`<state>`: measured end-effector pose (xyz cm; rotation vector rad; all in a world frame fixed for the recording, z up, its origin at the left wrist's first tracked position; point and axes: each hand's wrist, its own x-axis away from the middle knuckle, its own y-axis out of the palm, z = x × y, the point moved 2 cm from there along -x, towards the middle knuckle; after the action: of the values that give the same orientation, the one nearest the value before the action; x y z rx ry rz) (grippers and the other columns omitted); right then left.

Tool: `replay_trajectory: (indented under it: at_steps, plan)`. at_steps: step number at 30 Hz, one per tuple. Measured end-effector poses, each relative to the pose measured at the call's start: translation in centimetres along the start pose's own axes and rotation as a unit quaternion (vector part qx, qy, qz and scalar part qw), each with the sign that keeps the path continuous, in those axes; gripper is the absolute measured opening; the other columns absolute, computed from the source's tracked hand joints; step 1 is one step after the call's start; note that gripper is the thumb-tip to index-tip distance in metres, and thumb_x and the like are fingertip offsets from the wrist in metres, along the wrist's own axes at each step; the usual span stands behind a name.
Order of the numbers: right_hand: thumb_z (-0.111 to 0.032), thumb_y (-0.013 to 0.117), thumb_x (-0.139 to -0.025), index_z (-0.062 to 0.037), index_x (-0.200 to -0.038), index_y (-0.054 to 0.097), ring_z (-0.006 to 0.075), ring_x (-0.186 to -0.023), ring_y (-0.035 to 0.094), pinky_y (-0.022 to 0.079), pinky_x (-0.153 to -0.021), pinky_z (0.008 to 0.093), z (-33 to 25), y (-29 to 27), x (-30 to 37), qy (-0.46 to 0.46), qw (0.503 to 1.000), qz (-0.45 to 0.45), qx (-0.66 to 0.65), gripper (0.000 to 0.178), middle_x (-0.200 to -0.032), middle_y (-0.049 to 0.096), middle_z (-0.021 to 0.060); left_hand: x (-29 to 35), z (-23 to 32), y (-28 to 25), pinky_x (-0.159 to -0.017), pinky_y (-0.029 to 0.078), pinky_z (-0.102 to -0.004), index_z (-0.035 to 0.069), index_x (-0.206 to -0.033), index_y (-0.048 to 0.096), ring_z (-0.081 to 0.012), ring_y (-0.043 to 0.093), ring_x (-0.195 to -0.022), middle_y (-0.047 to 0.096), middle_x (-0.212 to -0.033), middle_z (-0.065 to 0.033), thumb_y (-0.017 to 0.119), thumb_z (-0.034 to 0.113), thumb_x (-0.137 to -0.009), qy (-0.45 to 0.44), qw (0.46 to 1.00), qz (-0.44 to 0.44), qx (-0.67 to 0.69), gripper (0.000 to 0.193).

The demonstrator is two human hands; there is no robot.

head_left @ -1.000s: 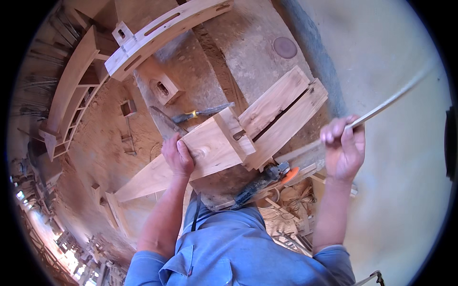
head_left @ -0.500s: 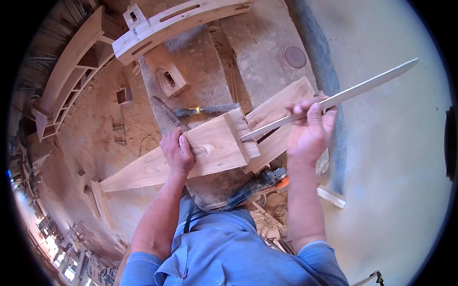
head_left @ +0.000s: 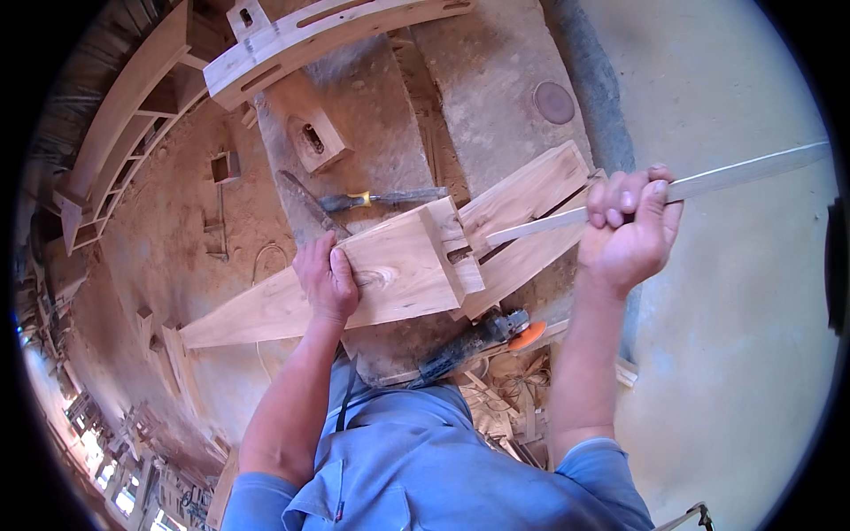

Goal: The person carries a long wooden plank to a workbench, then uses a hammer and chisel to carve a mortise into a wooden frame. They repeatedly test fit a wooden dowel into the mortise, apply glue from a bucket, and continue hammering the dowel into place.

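My left hand (head_left: 326, 279) grips the upper edge of a tapered wooden board (head_left: 412, 270), thumb across its face. The board's wide right end has a stepped tenon with a narrow slot (head_left: 459, 255). My right hand (head_left: 630, 212) is closed around a long, thin, pale flat strip (head_left: 744, 180); whether it is wood or metal I cannot tell. The strip's left tip lies just right of the slot, apart from it, above a second wooden piece (head_left: 522, 196) under the board. A chisel-like tool with a yellow band (head_left: 363, 200) lies beyond the board.
Nearer me is an angle grinder (head_left: 469, 347) with an orange disc (head_left: 529, 336). A curved slotted beam (head_left: 328, 44) and a mortised block (head_left: 312, 133) rest on the worn bench (head_left: 496, 80). A round brown disc (head_left: 554, 103) lies at the bench's far right. A curved wooden frame (head_left: 128, 124) stands far left.
My right hand has moved right with the strip, whose tip has come out of the slot in the tenon. My left hand stays on the board.
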<state>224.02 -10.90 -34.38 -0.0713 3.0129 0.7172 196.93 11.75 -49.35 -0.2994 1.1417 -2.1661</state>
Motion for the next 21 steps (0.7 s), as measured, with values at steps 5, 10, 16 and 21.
replay_trajectory:
  at_steps: [5, 10, 16, 21]
  plan:
    - [-0.019, 0.051, -0.106, -0.0084, -0.111, 0.051, 0.0092, -0.055, 0.037, 0.036, -0.047, 0.0269, 3.7, 0.7, 3.3, 0.069, 0.997, 0.023, -0.003, 0.012, -0.073, 0.044, 0.0005, 0.0, -0.2, 0.1, -0.090, 0.039, -0.0468, 0.001, -0.114, 0.064, -0.0377, 0.056, -0.095, 0.063, -0.099, -0.0177, 0.048, 0.025, -0.095, 0.004, 1.000, 0.000, -0.008, 0.034]
    - [-0.019, 0.049, -0.106, -0.0094, -0.111, 0.050, 0.0092, -0.055, 0.037, 0.037, -0.050, 0.0266, 6.7, -1.2, 2.3, 0.146, 0.987, 0.057, -0.020, 0.011, -0.074, 0.044, 0.0004, -0.2, 0.0, 0.2, -0.090, 0.039, -0.0468, 0.001, -0.114, 0.064, -0.0373, 0.056, -0.095, 0.063, -0.097, -0.0175, 0.048, 0.025, -0.095, 0.006, 1.000, 0.002, -0.002, 0.034]
    - [-0.022, 0.050, -0.106, -0.0094, -0.109, 0.050, 0.0092, -0.054, 0.036, 0.034, -0.046, 0.0270, 4.3, -3.1, -1.0, 0.100, 0.992, 0.071, -0.004, 0.012, -0.073, 0.042, -0.0004, -0.1, -0.1, 0.1, -0.089, 0.039, -0.0463, 0.001, -0.114, 0.064, -0.0367, 0.056, -0.093, 0.063, -0.095, -0.0164, 0.049, 0.025, -0.095, 0.006, 1.000, 0.013, 0.007, 0.034]
    - [-0.023, 0.051, -0.106, -0.0093, -0.107, 0.051, 0.0092, -0.053, 0.035, 0.033, -0.046, 0.0264, 2.4, -2.3, -0.8, 0.073, 0.997, 0.020, -0.032, 0.014, -0.071, 0.042, -0.0007, 0.0, -0.1, 0.1, -0.088, 0.039, -0.0460, 0.002, -0.115, 0.064, -0.0358, 0.057, -0.092, 0.063, -0.095, -0.0155, 0.049, 0.025, -0.095, 0.009, 1.000, 0.008, -0.002, 0.034]
